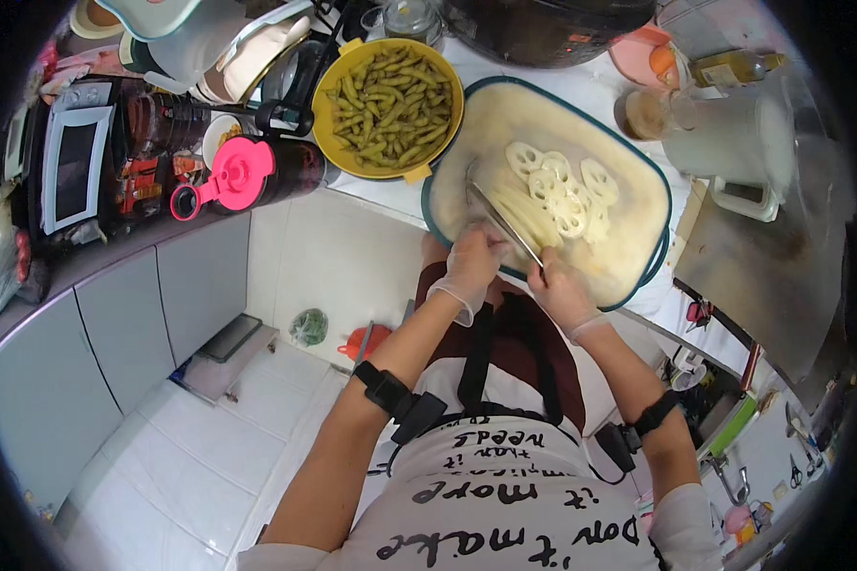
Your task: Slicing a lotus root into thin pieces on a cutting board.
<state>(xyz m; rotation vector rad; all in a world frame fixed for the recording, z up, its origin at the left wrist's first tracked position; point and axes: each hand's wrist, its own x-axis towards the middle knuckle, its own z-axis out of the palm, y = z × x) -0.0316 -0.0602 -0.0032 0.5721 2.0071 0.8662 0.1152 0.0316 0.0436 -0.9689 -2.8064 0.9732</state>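
Note:
My right hand (pixel 560 285), in a clear glove, grips the handle of a kitchen knife (pixel 505 223). The blade slants up and left over a rounded cutting board (pixel 639 214) with a dark green rim. Along the right side of the blade lie pale cut vegetable strips (pixel 525 210). Further right, lotus root slices (pixel 560 187) overlap in a loose pile. My left hand (pixel 473 258), also gloved, is at the board's near left edge, close to the blade's left side. Its fingers are bent, and whether they hold anything is unclear.
A yellow colander (pixel 319 132) full of edamame pods (pixel 393 107) stands against the board's left side. Left of it is a dark bottle with a pink lid (pixel 243 173). A plastic pitcher (pixel 721 143) stands to the right, and a dark appliance (pixel 550 28) sits behind the board.

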